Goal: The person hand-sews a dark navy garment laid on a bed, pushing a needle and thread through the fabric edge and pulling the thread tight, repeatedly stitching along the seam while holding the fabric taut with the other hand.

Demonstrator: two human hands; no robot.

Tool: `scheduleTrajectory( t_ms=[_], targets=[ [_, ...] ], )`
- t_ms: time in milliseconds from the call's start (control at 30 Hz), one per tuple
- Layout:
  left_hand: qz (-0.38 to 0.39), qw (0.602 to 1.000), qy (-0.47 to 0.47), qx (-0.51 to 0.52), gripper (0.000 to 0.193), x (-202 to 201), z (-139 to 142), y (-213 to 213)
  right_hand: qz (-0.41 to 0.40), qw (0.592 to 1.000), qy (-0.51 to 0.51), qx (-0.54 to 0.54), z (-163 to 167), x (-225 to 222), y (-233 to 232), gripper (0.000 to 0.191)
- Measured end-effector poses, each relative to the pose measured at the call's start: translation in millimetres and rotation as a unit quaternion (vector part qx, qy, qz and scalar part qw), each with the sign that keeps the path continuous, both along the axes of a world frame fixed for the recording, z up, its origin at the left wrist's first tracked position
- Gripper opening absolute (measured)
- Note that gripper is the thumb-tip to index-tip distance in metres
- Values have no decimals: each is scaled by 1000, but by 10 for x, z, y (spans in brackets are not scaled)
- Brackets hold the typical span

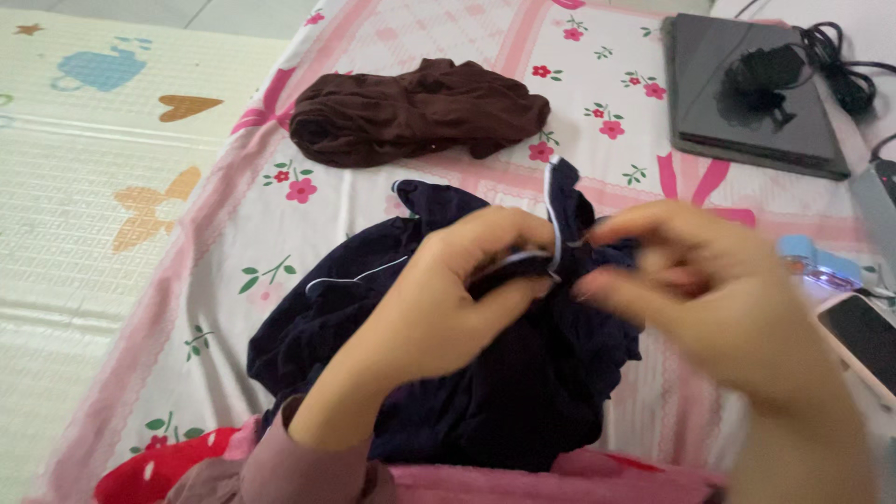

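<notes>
A dark navy garment [504, 383] with thin white piping lies bunched in front of me on a floral sheet [448, 201]. My left hand [448, 299] pinches a fold of its piped edge near the middle. My right hand [719, 299], blurred, grips the same edge just to the right, fingertips almost meeting the left hand's. A raised flap of the garment sticks up between and behind the two hands.
A crumpled brown garment [415, 112] lies farther back on the sheet. A closed dark laptop [747, 93] with a black cable [821, 56] on it sits at the back right. A phone [863, 341] and a light-blue object [817, 261] lie at the right. A patterned mat [103, 140] borders the left.
</notes>
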State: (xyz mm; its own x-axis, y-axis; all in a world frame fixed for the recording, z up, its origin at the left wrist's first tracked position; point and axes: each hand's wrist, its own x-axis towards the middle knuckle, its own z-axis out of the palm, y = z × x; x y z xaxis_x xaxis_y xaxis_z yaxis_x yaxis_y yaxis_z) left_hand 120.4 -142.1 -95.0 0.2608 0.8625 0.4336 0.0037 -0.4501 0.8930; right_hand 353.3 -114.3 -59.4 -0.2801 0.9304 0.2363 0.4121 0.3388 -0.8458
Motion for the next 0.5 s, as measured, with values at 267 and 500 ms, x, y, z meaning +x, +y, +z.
scheduleTrajectory(
  t_ms=[267,500],
  targets=[
    [-120,980,54,-151,61,-228,300,-139,22,993,97,-59,-150,-222,12,17],
    [-82,930,-272,-235,29,-235,64,65,45,995,85,-26,-162,-187,7,16]
  ],
)
